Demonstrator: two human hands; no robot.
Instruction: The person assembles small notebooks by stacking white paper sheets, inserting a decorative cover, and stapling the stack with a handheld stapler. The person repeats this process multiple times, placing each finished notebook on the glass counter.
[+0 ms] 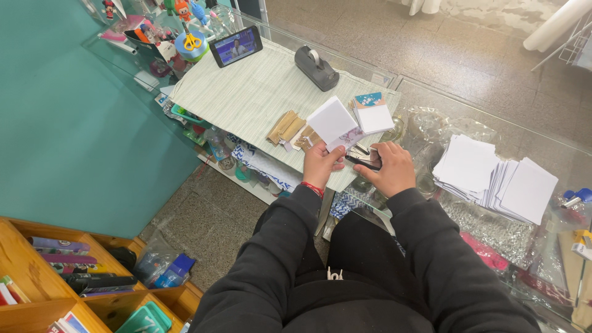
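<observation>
A small white square paper packet (pixel 333 120) is pinched in the left hand (pixel 319 163) above the near edge of the striped cloth, while a black stapler (pixel 364 159) is gripped in the right hand (pixel 390 169). A crooked staple or a nipped fingertip is risked, since the left fingers sit just beside the stapler's mouth.

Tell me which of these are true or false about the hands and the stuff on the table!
1. The left hand holds a white card. True.
2. The right hand holds scissors. False: it holds a black stapler; the scissors lie far off.
3. The tape dispenser sits on the striped cloth. True.
4. The phone lies by the paper stack. False: it stands at the cloth's far corner.
</observation>
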